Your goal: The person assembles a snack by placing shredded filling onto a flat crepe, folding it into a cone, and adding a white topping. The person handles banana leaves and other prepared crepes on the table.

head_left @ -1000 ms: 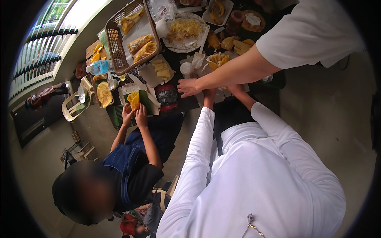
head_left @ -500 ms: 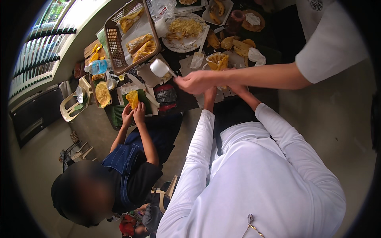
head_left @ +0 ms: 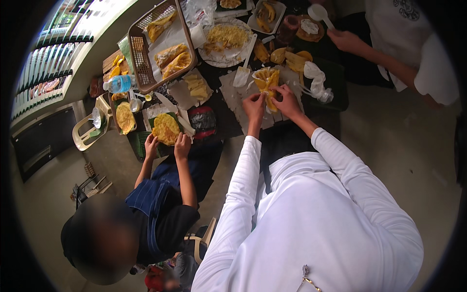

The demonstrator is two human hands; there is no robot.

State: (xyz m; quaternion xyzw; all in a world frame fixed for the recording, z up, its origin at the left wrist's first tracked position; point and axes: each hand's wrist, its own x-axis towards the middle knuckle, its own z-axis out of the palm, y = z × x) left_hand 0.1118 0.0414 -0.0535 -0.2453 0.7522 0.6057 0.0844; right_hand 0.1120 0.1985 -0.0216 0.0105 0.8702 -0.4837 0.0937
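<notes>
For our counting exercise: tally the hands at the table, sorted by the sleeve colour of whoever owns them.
White long sleeves: 2, left hand, right hand
Black short sleeves: 2 hands
White short sleeve: 1 hand
Total: 5

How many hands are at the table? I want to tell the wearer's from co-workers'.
5. The wearer's left hand and right hand on the yellow food; a seated co-worker's two; another's top right. More may be hidden.
</notes>
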